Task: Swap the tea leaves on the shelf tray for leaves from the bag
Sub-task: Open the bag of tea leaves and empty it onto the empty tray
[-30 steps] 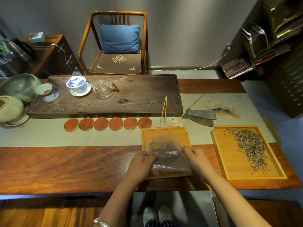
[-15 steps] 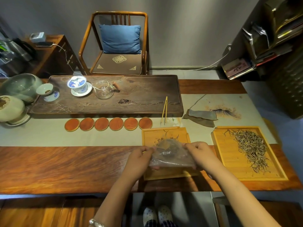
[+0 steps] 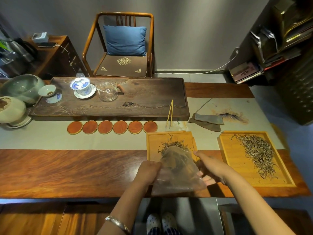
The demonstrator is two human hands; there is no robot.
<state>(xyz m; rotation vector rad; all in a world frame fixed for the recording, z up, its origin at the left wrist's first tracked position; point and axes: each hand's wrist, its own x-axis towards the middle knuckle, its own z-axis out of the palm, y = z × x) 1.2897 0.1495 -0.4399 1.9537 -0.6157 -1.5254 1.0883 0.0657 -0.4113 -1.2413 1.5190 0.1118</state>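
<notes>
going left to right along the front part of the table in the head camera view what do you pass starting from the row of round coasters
Row of round coasters → left hand → plastic bag tipped over the small bamboo tray → right hand → large bamboo tray with loose tea leaves.
</notes>
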